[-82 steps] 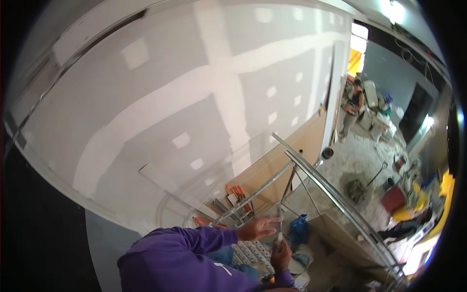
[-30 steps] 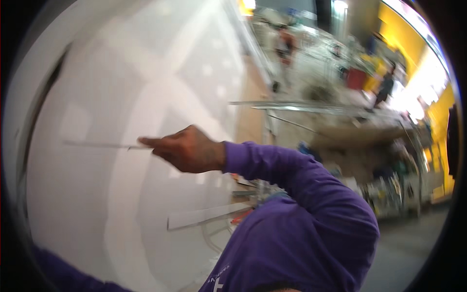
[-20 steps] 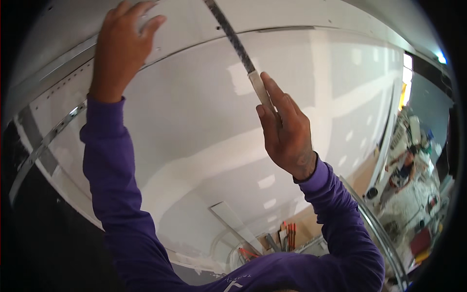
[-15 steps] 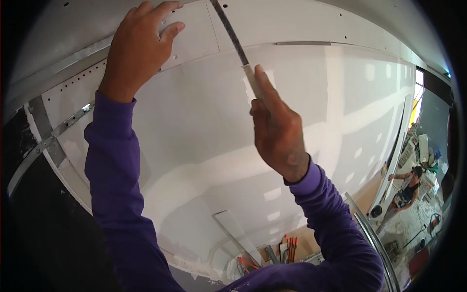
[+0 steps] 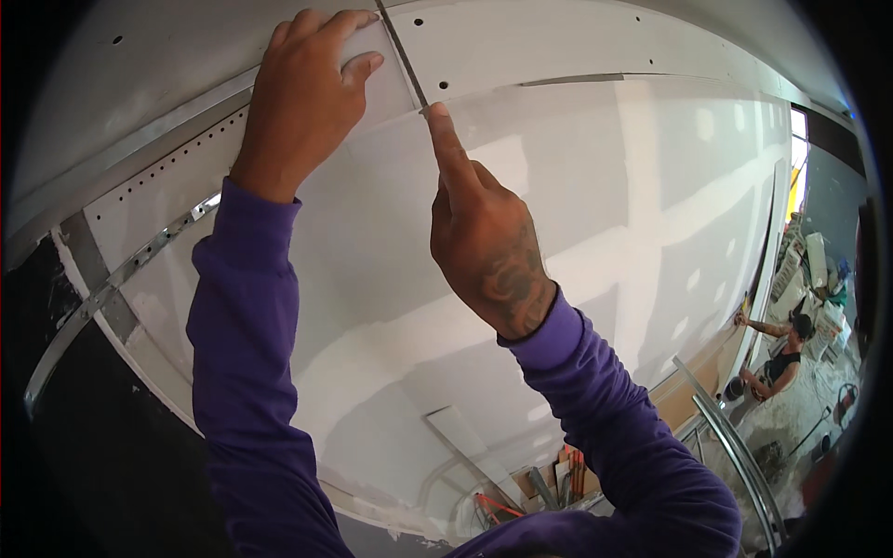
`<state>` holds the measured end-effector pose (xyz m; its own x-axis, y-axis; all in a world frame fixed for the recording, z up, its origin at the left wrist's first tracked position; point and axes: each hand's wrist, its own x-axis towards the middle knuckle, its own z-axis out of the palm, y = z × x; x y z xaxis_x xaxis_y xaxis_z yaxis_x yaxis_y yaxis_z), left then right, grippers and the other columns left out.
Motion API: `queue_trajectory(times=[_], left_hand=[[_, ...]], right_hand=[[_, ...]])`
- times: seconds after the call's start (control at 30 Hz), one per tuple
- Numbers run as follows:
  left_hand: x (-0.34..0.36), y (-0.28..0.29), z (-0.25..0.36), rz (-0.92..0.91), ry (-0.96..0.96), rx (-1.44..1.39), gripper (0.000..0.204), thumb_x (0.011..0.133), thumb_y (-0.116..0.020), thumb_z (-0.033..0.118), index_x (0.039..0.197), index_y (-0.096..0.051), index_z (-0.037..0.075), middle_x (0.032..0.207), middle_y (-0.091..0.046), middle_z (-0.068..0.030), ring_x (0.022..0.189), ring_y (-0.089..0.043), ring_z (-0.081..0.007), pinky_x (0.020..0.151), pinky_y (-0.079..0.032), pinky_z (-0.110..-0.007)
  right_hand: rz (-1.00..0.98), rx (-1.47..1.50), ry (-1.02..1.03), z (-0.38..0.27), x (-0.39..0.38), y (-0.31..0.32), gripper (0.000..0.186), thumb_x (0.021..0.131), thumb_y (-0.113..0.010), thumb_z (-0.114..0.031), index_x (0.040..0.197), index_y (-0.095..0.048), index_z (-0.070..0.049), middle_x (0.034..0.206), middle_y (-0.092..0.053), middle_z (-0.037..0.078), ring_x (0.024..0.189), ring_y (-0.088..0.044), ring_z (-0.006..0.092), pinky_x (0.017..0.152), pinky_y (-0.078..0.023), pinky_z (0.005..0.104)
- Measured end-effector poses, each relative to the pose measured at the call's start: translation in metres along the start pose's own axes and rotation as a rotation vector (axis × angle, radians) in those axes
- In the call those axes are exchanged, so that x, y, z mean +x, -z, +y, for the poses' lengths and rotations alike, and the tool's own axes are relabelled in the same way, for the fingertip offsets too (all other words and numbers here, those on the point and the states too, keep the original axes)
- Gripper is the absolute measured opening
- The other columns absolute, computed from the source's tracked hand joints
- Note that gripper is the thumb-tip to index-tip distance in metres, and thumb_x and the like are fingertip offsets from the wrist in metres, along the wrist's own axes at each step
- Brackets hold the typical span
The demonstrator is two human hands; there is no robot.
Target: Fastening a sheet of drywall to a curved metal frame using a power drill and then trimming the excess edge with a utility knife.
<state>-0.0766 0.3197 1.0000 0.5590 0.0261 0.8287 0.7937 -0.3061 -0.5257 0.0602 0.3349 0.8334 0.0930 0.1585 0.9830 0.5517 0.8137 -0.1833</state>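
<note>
Head view, two hands, left hand (image 5: 312, 88) flat on one drywall piece (image 5: 279, 158), right hand (image 5: 484, 242) gripping one thin blade (image 5: 402, 54).

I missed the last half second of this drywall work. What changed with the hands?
The right hand slid up the seam, its forefinger now at the wall-ceiling joint; the blade it held is hidden. The left hand stayed flat on the ceiling board.

Co-worker (image 5: 774, 358) crouching far right; metal railing (image 5: 735, 446); scrap boards (image 5: 558, 474) below.
</note>
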Motion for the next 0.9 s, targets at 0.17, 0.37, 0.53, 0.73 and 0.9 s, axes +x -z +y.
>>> queue_trajectory(times=[0.17,0.37,0.53,0.73,0.9], left_hand=[[-0.006,-0.008,-0.004,0.093,-0.017,-0.011,0.037,0.096,-0.067,0.020,0.132,-0.066,0.010,0.117,-0.063,-0.0109,0.115,-0.056,-0.0322,0.102,-0.047,-0.043],[-0.011,-0.019,-0.014,0.144,-0.045,-0.011,0.038,0.096,-0.068,0.020,0.132,-0.065,0.011,0.117,-0.062,-0.0115,0.112,-0.056,-0.0331,0.099,-0.047,-0.044],[-0.016,-0.018,-0.017,0.169,-0.075,-0.002,0.037,0.096,-0.068,0.019,0.132,-0.065,0.011,0.116,-0.062,-0.0128,0.111,-0.056,-0.0336,0.099,-0.047,-0.045],[-0.020,-0.018,-0.017,0.173,-0.098,0.007,0.038,0.096,-0.067,0.020,0.133,-0.065,0.013,0.114,-0.062,-0.0131,0.108,-0.056,-0.0337,0.098,-0.048,-0.045],[-0.027,-0.021,-0.023,0.201,-0.146,0.022,0.039,0.096,-0.067,0.020,0.134,-0.065,0.014,0.114,-0.062,-0.0130,0.108,-0.056,-0.0335,0.099,-0.047,-0.045]], right_hand=[[-0.004,-0.141,-0.011,-0.013,-0.001,0.002,0.072,0.095,-0.055,0.006,0.161,-0.031,-0.010,0.071,-0.057,0.014,0.057,-0.058,0.0281,0.055,-0.051,0.0413],[-0.014,-0.218,-0.043,-0.022,-0.009,0.008,0.072,0.095,-0.057,0.005,0.161,-0.031,-0.011,0.066,-0.055,0.012,0.051,-0.056,0.0267,0.053,-0.050,0.0413],[-0.021,-0.282,-0.075,-0.033,-0.020,0.009,0.069,0.096,-0.057,0.004,0.160,-0.034,-0.011,0.064,-0.055,0.012,0.051,-0.056,0.0265,0.052,-0.049,0.0412],[0.018,-0.290,-0.082,-0.043,-0.004,0.010,0.060,0.097,-0.057,0.003,0.154,-0.043,-0.009,0.063,-0.058,0.016,0.052,-0.059,0.0311,0.053,-0.048,0.0434],[-0.011,-0.306,-0.109,-0.047,-0.021,0.011,0.055,0.098,-0.057,0.000,0.152,-0.047,-0.009,0.064,-0.061,0.019,0.055,-0.062,0.0346,0.054,-0.048,0.0439]])
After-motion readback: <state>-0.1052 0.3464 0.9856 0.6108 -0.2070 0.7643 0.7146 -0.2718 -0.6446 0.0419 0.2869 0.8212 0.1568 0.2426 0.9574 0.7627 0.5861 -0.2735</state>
